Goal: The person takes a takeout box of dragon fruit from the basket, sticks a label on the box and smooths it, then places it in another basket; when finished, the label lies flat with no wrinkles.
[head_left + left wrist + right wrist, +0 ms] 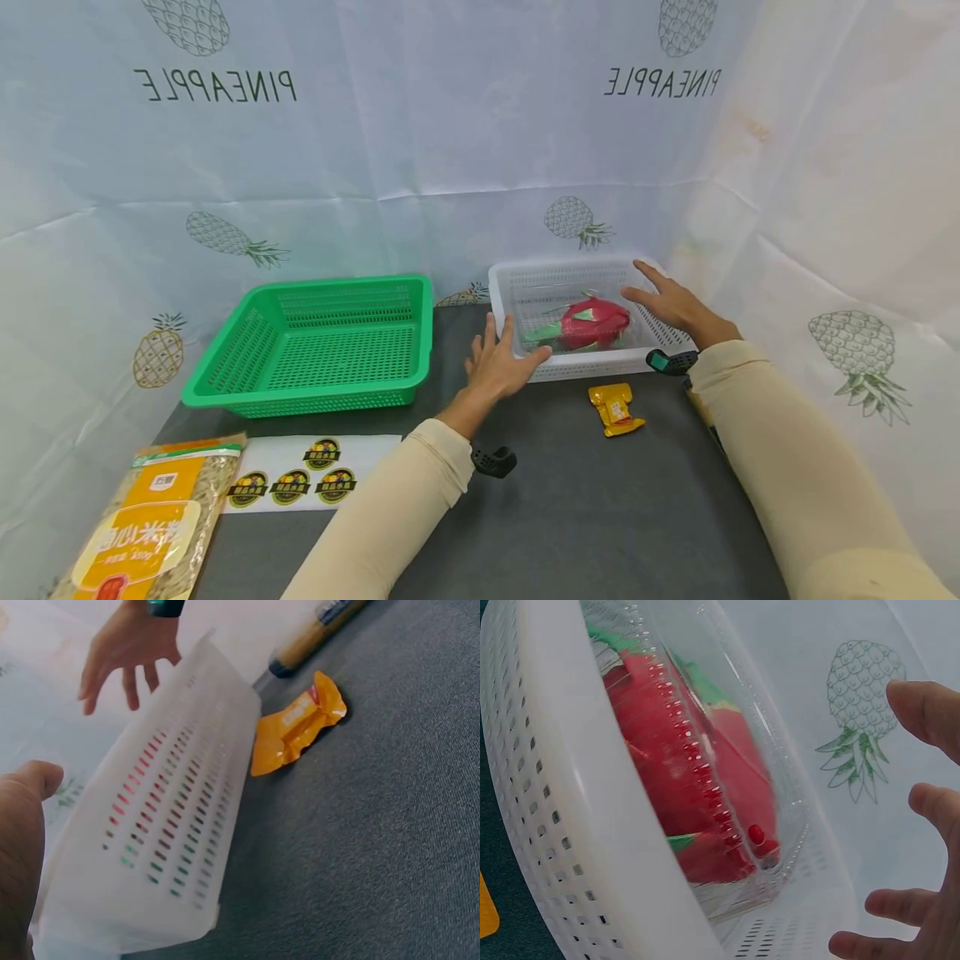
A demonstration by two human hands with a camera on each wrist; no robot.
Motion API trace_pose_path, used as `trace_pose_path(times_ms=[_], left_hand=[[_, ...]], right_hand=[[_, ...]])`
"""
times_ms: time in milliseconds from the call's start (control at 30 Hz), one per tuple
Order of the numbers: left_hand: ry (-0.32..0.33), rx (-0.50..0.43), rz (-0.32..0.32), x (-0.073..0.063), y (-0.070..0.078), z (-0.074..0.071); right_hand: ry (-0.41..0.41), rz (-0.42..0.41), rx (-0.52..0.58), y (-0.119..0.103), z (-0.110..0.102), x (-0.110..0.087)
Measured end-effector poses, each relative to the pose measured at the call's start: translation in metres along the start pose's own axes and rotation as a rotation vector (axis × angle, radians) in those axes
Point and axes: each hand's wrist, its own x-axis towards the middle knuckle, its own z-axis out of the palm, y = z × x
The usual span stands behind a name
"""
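Note:
A white perforated basket (570, 367) stands at the back right of the dark table. Inside it lies a clear plastic box (727, 761) with a red dragon fruit (592, 323) showing through it, green leaf tips on the fruit. My left hand (498, 362) is at the basket's left front corner, fingers spread and holding nothing. Over the basket's right side my right hand (671, 304) hovers with its fingers apart, also holding nothing. In the right wrist view, the fingertips (930, 712) are apart from the box.
An orange packet (615, 408) lies just in front of the white basket. A green basket (416, 392) stands at the left, with a sheet of round stickers (378, 450) and a large bag (153, 525) nearer. A wooden-handled tool (311, 641) lies by my right forearm.

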Motion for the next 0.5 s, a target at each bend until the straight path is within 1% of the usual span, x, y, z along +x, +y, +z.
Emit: trace_pose_path(times_ms=[100,400,500], left_hand=[[-0.005,-0.008,-0.01,0.001,0.0,0.003],[0.021,0.018,-0.022,0.003,0.0,0.01],[0.029,0.024,-0.02,0.003,0.001,0.012]], right_hand=[[-0.011,0.026,0.017,0.002,0.004,0.002],[-0.062,0.045,0.083,0.006,0.013,0.008],[-0.081,0.064,0.102,0.007,0.016,0.009]])
